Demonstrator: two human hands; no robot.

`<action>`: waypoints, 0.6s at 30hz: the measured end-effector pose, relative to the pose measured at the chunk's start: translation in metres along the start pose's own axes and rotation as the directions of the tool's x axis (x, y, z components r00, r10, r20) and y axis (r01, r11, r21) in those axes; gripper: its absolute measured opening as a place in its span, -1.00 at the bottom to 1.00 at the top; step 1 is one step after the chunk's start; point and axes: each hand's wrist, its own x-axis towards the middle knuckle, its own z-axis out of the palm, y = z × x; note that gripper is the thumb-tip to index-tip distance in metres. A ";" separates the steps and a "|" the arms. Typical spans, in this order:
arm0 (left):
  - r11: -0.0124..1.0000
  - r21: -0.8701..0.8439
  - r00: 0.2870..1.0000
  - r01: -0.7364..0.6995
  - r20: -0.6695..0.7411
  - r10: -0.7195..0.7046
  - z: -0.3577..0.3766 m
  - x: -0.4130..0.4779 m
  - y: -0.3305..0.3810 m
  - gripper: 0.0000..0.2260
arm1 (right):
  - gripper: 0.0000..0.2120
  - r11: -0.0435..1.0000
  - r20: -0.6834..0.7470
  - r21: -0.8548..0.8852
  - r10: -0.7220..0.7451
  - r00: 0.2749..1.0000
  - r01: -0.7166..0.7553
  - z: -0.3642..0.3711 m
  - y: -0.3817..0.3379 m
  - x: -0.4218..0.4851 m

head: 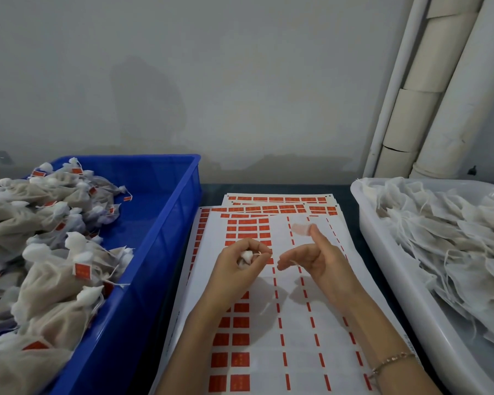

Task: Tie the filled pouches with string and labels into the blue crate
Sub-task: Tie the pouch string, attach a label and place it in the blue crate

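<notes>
Pouch (pixel 245 256) half-hidden in left hand (pixel 241 262)

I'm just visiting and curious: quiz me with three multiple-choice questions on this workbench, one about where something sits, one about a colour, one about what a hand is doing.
1. Where do the tied, labelled pouches lie?
A. in the blue crate at the left
B. in the white tub at the right
C. on the sticker sheets

2. What colour are the labels on the sheets?
A. green
B. red-orange
C. black

3. What is the left hand doing?
A. lying flat and empty
B. reaching into the white tub
C. closed around a pouch's gathered top

Answers: 1 A, the tied pouches with tags fill the blue crate; the white tub holds untied ones. 2 B, the label sheets carry red-orange labels. 3 C, the left hand grips white fabric over the sheets.
</notes>
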 end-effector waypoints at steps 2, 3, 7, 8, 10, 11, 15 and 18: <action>1.000 0.008 1.000 -0.006 0.014 0.006 -0.001 -0.001 0.003 -0.94 | -0.56 0.997 -0.046 -0.076 -0.001 0.999 -0.002 -0.003 0.000 0.001; 1.000 0.010 0.999 -0.008 0.038 0.008 0.000 -0.001 0.004 -0.94 | -0.65 0.995 -0.091 -0.101 -0.013 0.996 0.004 -0.004 0.000 0.003; 0.998 0.016 0.982 -0.055 0.181 0.051 0.008 -0.009 0.012 -0.89 | -0.92 0.975 -0.210 -0.220 -0.087 0.974 0.040 -0.010 0.005 0.003; 0.998 0.026 0.978 -0.065 0.198 0.059 0.010 -0.011 0.014 -0.89 | -0.95 0.970 -0.193 -0.239 -0.094 0.977 0.046 -0.011 0.006 0.002; 0.996 0.037 0.976 -0.082 0.205 0.072 0.012 -0.012 0.016 -0.89 | -0.98 0.965 -0.138 -0.258 -0.087 0.987 0.049 -0.011 0.007 0.001; 0.996 0.033 0.976 -0.085 0.204 0.076 0.013 -0.012 0.016 -0.89 | -0.98 0.963 -0.109 -0.266 -0.081 0.991 0.050 -0.010 0.007 0.001; 0.997 0.026 0.982 -0.078 0.177 0.072 0.011 -0.010 0.015 -0.92 | -0.96 0.962 -0.043 -0.269 -0.062 0.997 0.048 -0.010 0.006 -0.001; 0.997 0.026 0.989 -0.066 0.137 0.062 0.010 -0.009 0.013 -0.91 | -0.93 0.968 -0.015 -0.247 -0.054 0.998 0.048 -0.010 0.005 -0.002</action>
